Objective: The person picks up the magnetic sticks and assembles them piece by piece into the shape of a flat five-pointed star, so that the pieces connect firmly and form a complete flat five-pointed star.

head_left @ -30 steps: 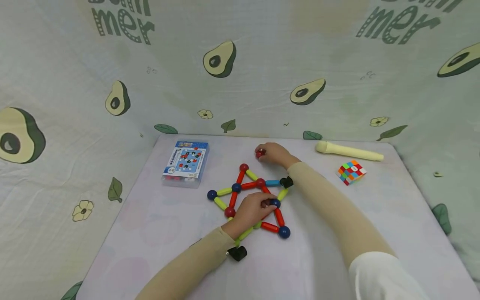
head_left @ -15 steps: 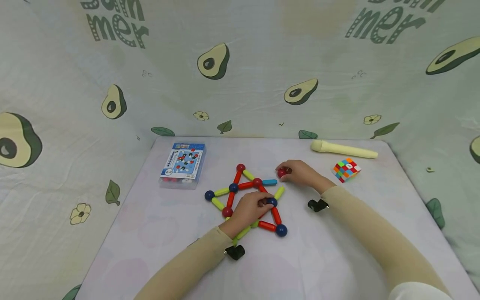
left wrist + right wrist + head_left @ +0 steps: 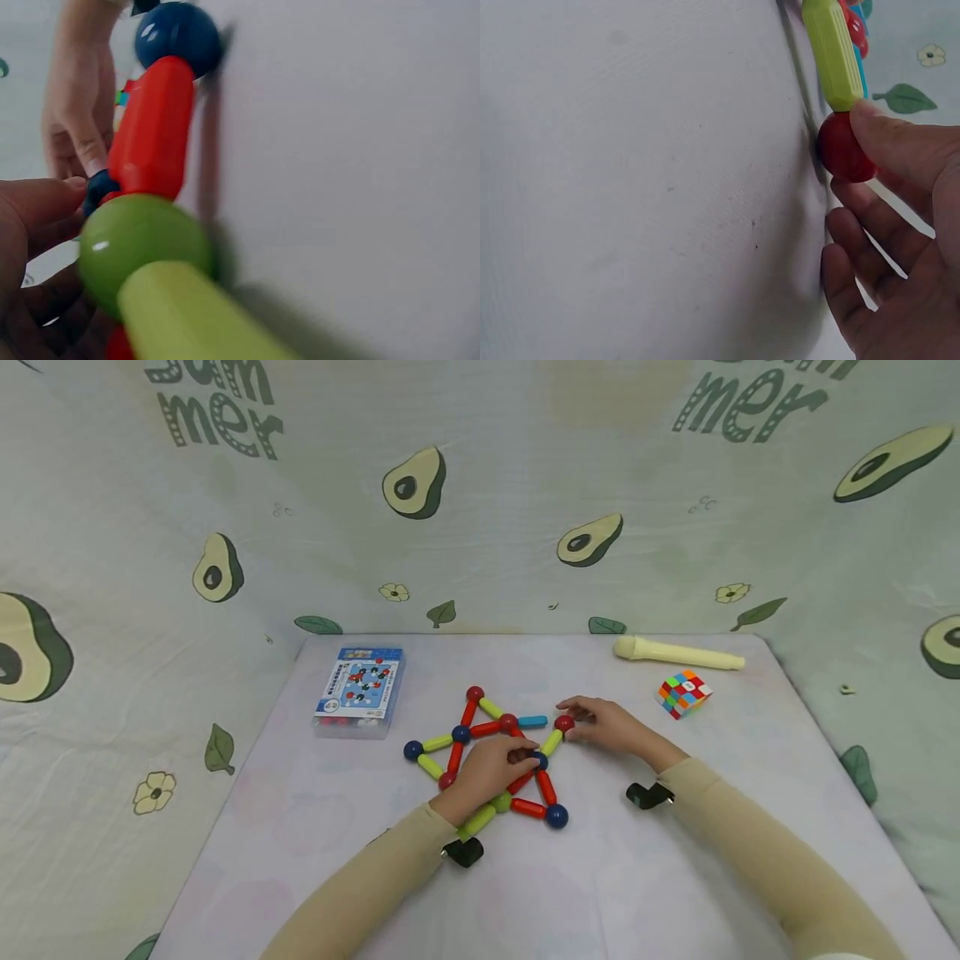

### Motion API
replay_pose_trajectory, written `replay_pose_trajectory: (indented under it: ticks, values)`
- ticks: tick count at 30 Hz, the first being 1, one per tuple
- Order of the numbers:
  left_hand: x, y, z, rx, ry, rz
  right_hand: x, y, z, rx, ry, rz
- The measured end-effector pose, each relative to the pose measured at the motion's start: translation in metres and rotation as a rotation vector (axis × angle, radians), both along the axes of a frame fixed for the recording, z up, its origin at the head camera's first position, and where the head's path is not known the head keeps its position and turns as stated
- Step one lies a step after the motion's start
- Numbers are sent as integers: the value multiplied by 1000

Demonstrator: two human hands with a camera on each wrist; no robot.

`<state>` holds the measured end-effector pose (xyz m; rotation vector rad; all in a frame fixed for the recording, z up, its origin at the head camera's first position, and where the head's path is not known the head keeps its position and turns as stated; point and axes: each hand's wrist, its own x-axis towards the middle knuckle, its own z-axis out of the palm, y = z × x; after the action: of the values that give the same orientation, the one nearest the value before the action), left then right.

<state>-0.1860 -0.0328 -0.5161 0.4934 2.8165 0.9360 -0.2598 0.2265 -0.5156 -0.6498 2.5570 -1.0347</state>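
Note:
My left hand pinches a dark blue ball of a flat magnetic stick-and-ball figure. My right hand holds a red ball between thumb and fingers, at the far end of a yellow-green rod. The right wrist view shows this red ball right against the rod's end. Close left of the ball, a blue rod sticks out from another red ball. In the left wrist view, a green ball joins several rods near my left fingers. My left forearm hides part of the figure.
A clear box with a printed card stands at the back left of the table. At the back right lie a pale yellow microphone-shaped thing and a puzzle cube. A patterned cloth hangs behind.
My right hand has carried the red ball from behind the figure rightward, then down to the yellow-green rod's end. My left hand stays at the dark blue ball. The head view has shifted slightly.

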Motion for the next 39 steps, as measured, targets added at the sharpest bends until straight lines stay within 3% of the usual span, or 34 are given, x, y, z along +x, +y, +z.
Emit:
replay_pose_trajectory:
  ticks: [4,8,12,16,24,34,39]
  values:
    - [-16,-1,13,-62,83,13,2,-1,-1,-7,-21,-37]
    - [-37,0,18,-203,184,-20,4,-2,-3,-2,-15,-61]
    - [-51,4,18,-317,201,-84,4,-3,-7,-1,-6,-68]
    - [-59,7,14,-355,191,-112,4,-4,-10,8,15,-61]
    - [-64,10,9,-349,212,-108,6,-6,-5,22,47,-73]
    - [-61,13,9,-338,184,-76,6,-10,-5,30,41,-53]
    - [-60,12,8,-330,205,-79,6,-13,-7,2,57,-28]
